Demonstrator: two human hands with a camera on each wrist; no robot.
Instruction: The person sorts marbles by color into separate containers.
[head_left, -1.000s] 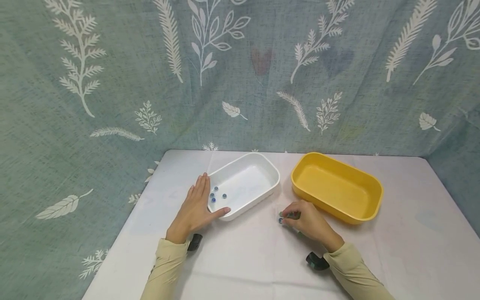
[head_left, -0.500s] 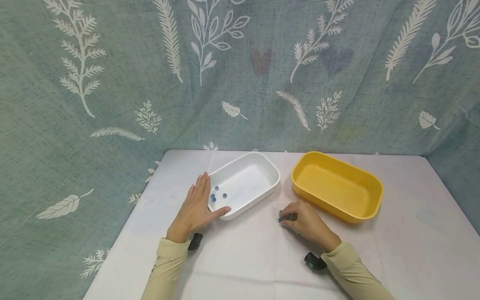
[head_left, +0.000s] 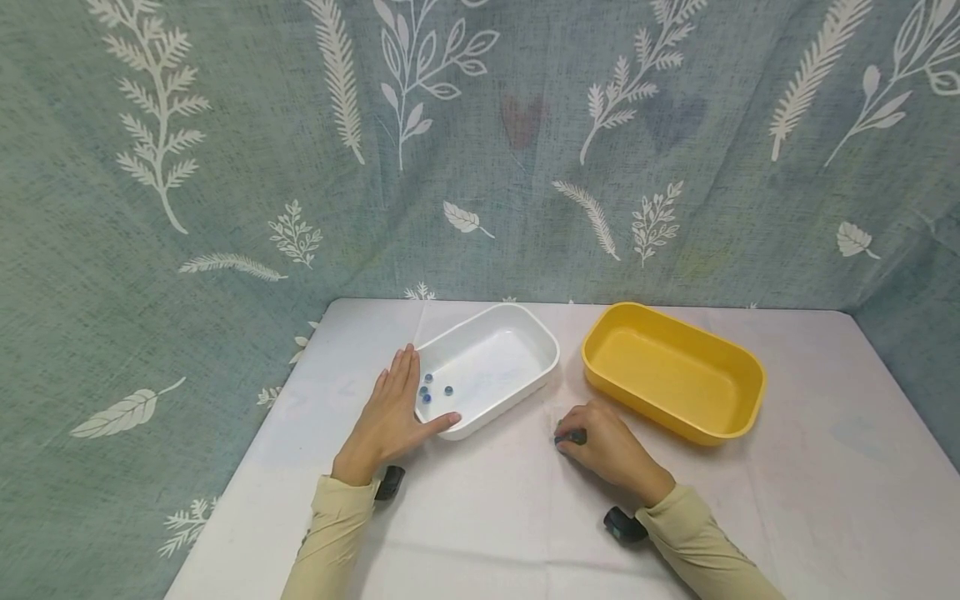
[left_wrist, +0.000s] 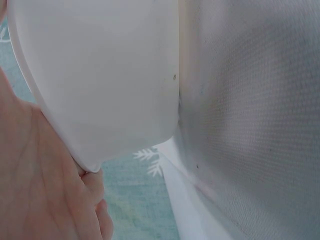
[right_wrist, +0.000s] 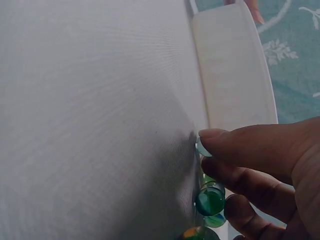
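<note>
My left hand (head_left: 386, 417) rests on the near left end of the white tray (head_left: 517, 387), fingers straight and thumb spread along the rim. Several small blue marbles (head_left: 448, 390) lie inside that tray, by the hand. On the tabletop between the two trays, my right hand (head_left: 611, 442) pinches a pale, clear marble (right_wrist: 202, 148) between thumb and forefinger. Under its curled fingers, in the right wrist view, sit a green marble (right_wrist: 210, 201) and an orange-and-green marble (right_wrist: 200, 233). The hand partly hides this group in the head view.
A yellow tray (head_left: 675, 375) stands to the right, just beyond my right hand. White cloth covers the table (head_left: 480, 533). A green leaf-patterned curtain (head_left: 480, 208) hangs behind it and at both sides.
My right hand has shifted slightly left, and its thumb and forefinger have come closer together over the marbles. The marbles in the white tray have rolled a little. The left hand keeps its place.
</note>
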